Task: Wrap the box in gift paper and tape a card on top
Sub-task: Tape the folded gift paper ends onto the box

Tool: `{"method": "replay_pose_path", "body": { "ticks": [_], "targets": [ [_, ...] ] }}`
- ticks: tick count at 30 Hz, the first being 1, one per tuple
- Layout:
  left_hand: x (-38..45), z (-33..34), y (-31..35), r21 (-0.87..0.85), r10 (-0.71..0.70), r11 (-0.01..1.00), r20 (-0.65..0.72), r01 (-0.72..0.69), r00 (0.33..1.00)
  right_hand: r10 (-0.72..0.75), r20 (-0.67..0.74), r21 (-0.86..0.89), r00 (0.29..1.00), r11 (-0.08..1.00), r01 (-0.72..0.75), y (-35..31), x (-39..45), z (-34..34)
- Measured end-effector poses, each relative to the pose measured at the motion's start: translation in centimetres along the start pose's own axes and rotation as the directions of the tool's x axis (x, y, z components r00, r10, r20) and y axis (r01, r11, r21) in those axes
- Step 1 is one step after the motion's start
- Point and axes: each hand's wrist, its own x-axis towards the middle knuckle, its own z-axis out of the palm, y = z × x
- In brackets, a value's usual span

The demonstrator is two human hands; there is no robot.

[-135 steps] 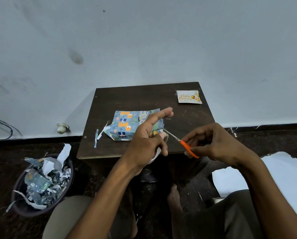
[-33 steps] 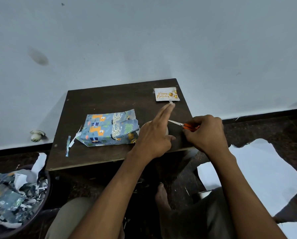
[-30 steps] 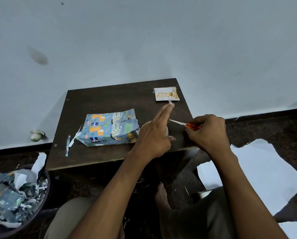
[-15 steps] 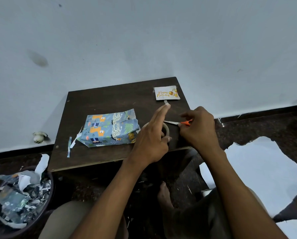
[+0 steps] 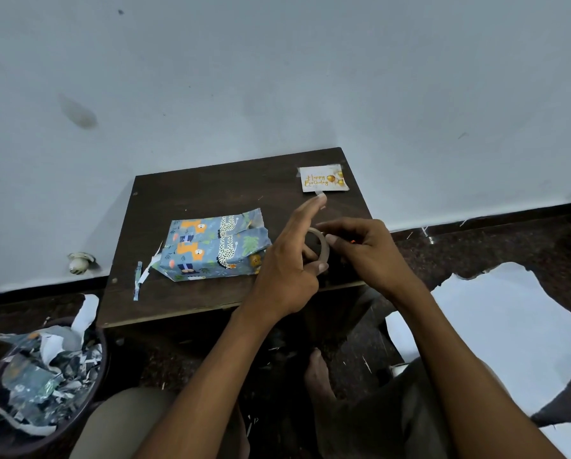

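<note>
The box (image 5: 211,250), wrapped in blue animal-print paper with its right end flaps loose, lies on the dark wooden table (image 5: 211,190). A white "Happy Birthday" card (image 5: 324,178) sits at the table's far right corner. My left hand (image 5: 287,263) grips a tape roll (image 5: 323,246) to the right of the box. Its index finger points up with a small tape piece (image 5: 320,193) stuck to the tip. My right hand (image 5: 367,253) is curled against the roll's right side. Only an orange speck of the scissors (image 5: 352,241) shows inside it.
Paper strips (image 5: 140,279) lie on the table left of the box. A dark bin (image 5: 42,376) full of paper scraps stands on the floor at lower left. White paper sheets (image 5: 509,326) lie on the floor to the right. My knees and a foot are below the table.
My right hand has moved left up to the tape roll, and the scissor blades are now hidden in it. My left hand keeps the roll, index finger still raised with tape.
</note>
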Motion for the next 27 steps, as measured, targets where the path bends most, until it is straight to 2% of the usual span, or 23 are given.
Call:
{"method": "replay_pose_path", "body": {
  "ticks": [10,27],
  "targets": [
    [0.1,0.1,0.3,-0.036,0.005,0.999,-0.007,-0.005,1.000,0.029,-0.130,0.096,0.991,0.995,-0.016,0.0,-0.4,0.2],
    [0.2,0.2,0.2,-0.012,-0.012,1.000,0.031,0.012,0.999,0.051,-0.198,-0.043,0.979,0.997,-0.061,-0.3,-1.1,0.1]
  ]
}}
